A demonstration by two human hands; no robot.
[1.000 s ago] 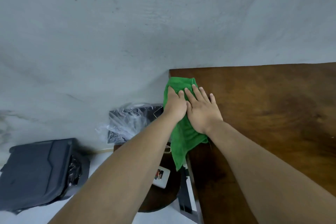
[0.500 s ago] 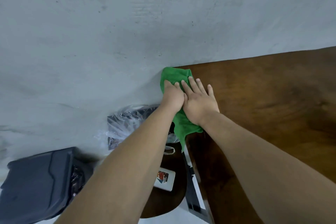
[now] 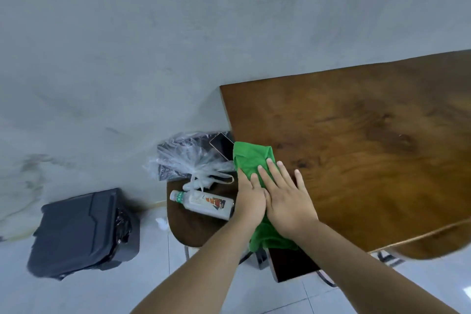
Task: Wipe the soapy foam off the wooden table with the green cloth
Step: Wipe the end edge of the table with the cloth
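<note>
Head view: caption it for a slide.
Left hand and right hand press the green cloth onto the wooden table edge.

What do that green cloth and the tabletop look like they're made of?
Green cloth: soft, fuzzy fabric, probably microfibre, judging by its matte nap and limp folds. Table: wood or wood veneer, brown with dark grain swirls and a slight sheen.

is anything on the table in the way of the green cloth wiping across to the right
Nothing visible does. The left hand and right hand press flat on the green cloth at the left edge of the wooden table; no object shows on the top beyond. The bottle lies on the stool beside it, off the path.
</note>
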